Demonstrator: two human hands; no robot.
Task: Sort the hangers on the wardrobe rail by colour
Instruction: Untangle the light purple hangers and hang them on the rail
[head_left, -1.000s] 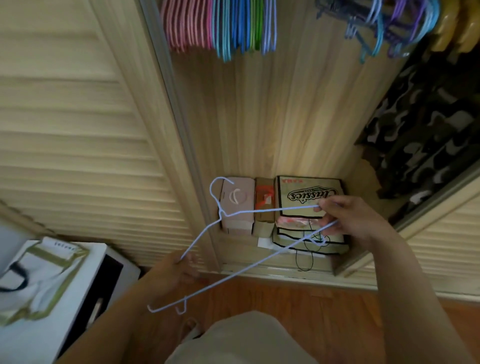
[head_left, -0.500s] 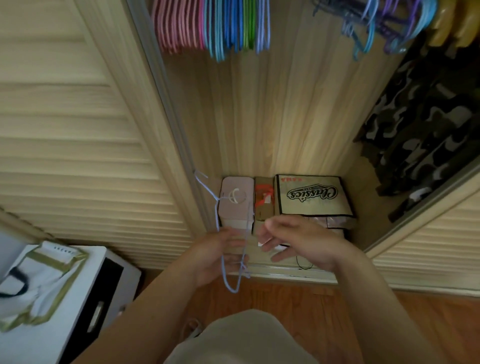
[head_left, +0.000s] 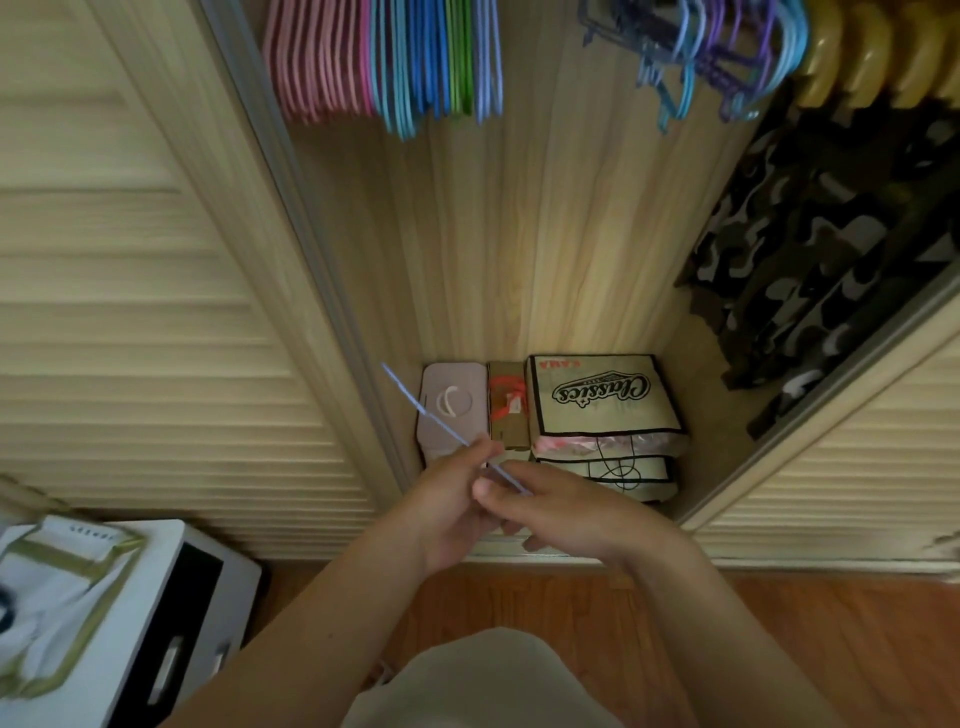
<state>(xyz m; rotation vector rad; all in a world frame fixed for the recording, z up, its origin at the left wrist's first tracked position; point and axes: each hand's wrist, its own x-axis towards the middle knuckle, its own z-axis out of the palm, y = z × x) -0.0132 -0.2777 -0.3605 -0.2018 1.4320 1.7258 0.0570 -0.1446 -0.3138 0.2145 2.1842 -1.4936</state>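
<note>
- Hangers on the rail (head_left: 384, 62): we see pink, blue and green bunched at upper left, a purple-blue tangle (head_left: 717, 57) further right.
- Pale blue wire hanger (head_left: 441, 423): a second ago it was spread wide between our hands; now it shows edge-on, ready to lift to the rail.
- Left hand (head_left: 447, 506) and right hand (head_left: 566, 512) both pinch it, touching.
- Its hook and lower bar are hidden; the rail is cut off.

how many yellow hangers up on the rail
4 show: yellow hangers side by side at the rail's far right, beyond the purple and blue tangle. The last is cut by the frame edge, so more may hang out of view.
</note>
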